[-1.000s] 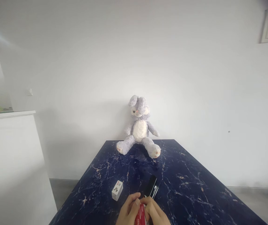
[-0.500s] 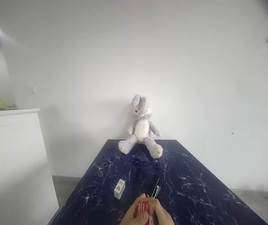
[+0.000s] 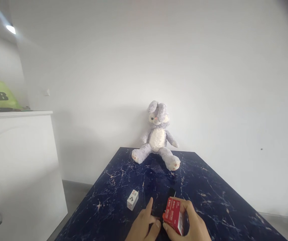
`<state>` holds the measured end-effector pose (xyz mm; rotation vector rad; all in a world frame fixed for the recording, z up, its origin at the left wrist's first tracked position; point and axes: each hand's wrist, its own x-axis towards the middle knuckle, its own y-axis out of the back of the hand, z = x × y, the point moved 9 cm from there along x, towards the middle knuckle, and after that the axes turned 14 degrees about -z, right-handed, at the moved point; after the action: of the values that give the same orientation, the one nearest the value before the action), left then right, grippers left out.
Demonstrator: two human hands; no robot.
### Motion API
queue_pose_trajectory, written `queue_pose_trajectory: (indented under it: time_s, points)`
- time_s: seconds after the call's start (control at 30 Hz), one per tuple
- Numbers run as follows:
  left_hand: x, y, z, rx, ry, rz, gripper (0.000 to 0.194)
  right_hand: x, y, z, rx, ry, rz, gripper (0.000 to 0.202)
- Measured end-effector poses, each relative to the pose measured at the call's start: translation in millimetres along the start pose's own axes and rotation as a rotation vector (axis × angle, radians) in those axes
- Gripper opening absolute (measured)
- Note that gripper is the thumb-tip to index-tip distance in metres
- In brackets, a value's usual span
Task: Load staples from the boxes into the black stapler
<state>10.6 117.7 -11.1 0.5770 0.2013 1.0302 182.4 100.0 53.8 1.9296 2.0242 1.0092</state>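
My right hand [image 3: 192, 222] is closed round a red and white box [image 3: 175, 214] with small print, near the front of the dark blue marbled table [image 3: 113, 187]. To its left, my left hand [image 3: 144, 224] has its fingers apart, index finger stretched forward, and holds nothing. A small white box [image 3: 132, 199] with a dark picture on top stands on the table, ahead and left of my left hand. Behind the red box, part of a black object [image 3: 172, 192] shows; the rest is hidden by the box and my right hand.
A grey and white plush rabbit [image 3: 157, 139] sits at the table's far edge against the wall. On the left stands a white cabinet [image 3: 20, 160] with a yellow-green item [image 3: 0, 95] on top.
My left hand has let go of the red box and moved left, its fingers spreading. The box has moved right in my right hand and now covers most of the black object. The view has turned slightly.
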Motion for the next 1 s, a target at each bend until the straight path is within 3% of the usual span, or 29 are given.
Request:
queue_pose_trajectory:
  time_s: [0.1, 0.17, 0.27, 0.37, 0.43, 0.5, 0.63, 0.73, 0.83, 0.93, 1.0]
  points:
    - [7.2, -15.6, 1.1, 0.044, -0.055, -0.091, 0.063, 13.3, 6.1, -11.7, -0.075, -0.033, -0.046, 0.044]
    - [7.1, -10.3, 8.7, 0.153, -0.066, -0.051, 0.054, 27.4, 3.4, -24.4, -0.166, -0.009, -0.138, 0.041]
    - [-4.1, 27.1, 29.6, 0.331, -0.108, 0.176, 0.028, 50.3, -8.9, -41.3, -0.343, 0.094, -0.285, 0.032]
    - [-20.0, 76.1, 31.4, 0.437, -0.039, 0.412, 0.028, 66.4, -34.5, -39.9, -0.553, 0.158, -0.457, 0.028]
    - [-25.4, 99.6, 16.9, 0.468, 0.073, 0.472, 0.031, 69.9, -52.7, -30.8, -0.659, 0.148, -0.598, 0.037]
    - [-24.1, 108.0, -1.1, 0.484, 0.178, 0.424, 0.035, 69.8, -58.6, -29.8, -0.659, 0.164, -0.659, 0.046]
    - [-12.9, 84.3, -11.9, 0.529, 0.204, 0.195, 0.048, 65.4, -28.9, -44.5, -0.442, 0.233, -0.525, 0.024]
    - [-9.7, 60.1, -9.6, 0.46, 0.188, 0.123, 0.047, 55.0, 2.6, -31.4, -0.319, 0.207, -0.349, 0.015]
    - [-5.9, 47.5, -12.7, 0.353, 0.174, 0.133, 0.048, 41.2, 22.2, 5.2, -0.233, 0.142, -0.183, 0.023]
    - [7.0, 51.4, -21.0, 0.276, 0.163, 0.206, 0.049, 32.3, 28.4, 42.7, -0.145, 0.057, -0.054, 0.028]
    - [23.8, 57.4, -25.7, 0.255, 0.164, 0.252, 0.047, 31.2, 26.0, 54.3, -0.082, 0.046, -0.009, 0.03]
